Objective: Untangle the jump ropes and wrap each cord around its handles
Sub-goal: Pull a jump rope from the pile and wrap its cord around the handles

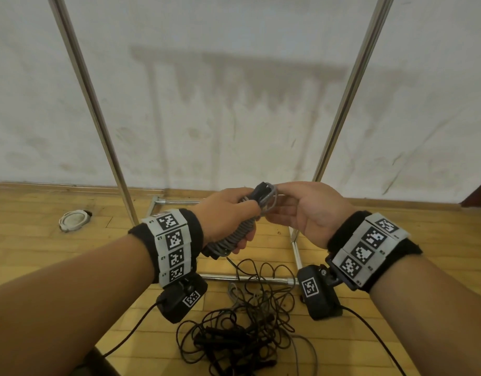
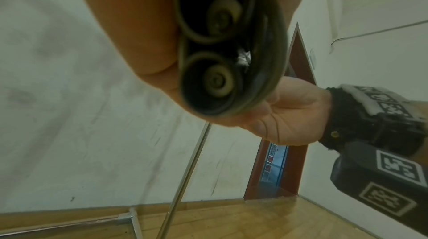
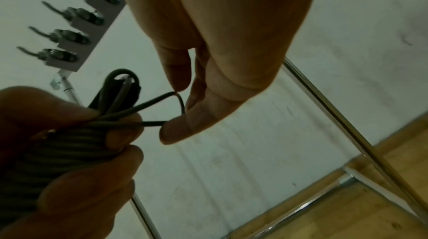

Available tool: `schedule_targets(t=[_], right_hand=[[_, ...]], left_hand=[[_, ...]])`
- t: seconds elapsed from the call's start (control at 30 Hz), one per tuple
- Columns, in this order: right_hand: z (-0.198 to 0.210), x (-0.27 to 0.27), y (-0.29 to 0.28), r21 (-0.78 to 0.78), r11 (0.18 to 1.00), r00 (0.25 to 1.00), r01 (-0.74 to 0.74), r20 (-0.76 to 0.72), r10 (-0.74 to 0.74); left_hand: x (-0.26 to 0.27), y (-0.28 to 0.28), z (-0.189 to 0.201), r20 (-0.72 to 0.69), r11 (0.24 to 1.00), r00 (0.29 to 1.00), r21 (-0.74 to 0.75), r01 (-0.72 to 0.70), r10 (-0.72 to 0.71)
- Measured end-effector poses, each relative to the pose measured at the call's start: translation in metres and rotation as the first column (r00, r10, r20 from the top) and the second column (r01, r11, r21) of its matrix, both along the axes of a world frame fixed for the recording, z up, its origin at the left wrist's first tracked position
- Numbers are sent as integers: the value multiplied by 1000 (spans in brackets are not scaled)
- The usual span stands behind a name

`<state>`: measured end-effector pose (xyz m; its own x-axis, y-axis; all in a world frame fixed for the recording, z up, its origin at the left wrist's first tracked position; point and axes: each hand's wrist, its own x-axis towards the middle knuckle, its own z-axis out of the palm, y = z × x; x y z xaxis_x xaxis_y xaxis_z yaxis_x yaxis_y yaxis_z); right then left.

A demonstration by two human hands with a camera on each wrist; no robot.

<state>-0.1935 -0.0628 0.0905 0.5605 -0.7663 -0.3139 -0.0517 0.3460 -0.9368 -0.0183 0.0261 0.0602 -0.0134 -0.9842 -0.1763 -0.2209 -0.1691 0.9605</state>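
Note:
My left hand (image 1: 228,215) grips a pair of black jump-rope handles (image 1: 262,189) held together, with grey cord (image 1: 235,236) coiled tightly round them. The left wrist view shows the two handle butt ends (image 2: 216,81) side by side inside the coil. My right hand (image 1: 301,206) pinches the last loop of grey cord (image 3: 159,99) at the top end of the handles, thumb and forefinger closed on it. A tangle of black jump ropes (image 1: 244,321) with black handles lies on the floor below my hands.
A metal rack frame stands ahead, with uprights (image 1: 98,115) and floor bars (image 1: 250,278) around the tangle. A white round lid (image 1: 74,219) lies on the wooden floor at the left. A white wall is behind, and a dark doorway (image 2: 277,151) at the right.

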Motion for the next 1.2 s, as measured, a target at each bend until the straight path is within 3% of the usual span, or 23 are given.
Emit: schedule_targets(t=[0.17, 0.47, 0.6, 0.73, 0.97, 1.2], right_hand=[[-2, 2, 4, -142, 988, 996, -61, -80, 50], [-8, 6, 3, -295, 954, 999, -51, -25, 46], [-8, 8, 7, -376, 924, 997, -71, -42, 59], [-7, 13, 11, -451, 891, 998, -46, -64, 19], [-8, 18, 10, -572, 805, 936, -158, -347, -63], [-8, 17, 15, -519, 837, 956, -176, -293, 20]], left_hand=[[1, 0, 0, 73, 1000, 997, -2, -24, 24], [0, -2, 3, -165, 985, 973, -25, -169, 163], [1, -2, 5, -193, 985, 967, -17, -171, 165], [2, -1, 6, -123, 991, 983, 1, -136, 135], [2, 2, 7, 120, 986, 980, 30, -164, 159], [-2, 4, 5, 228, 991, 968, 61, -119, 102]])
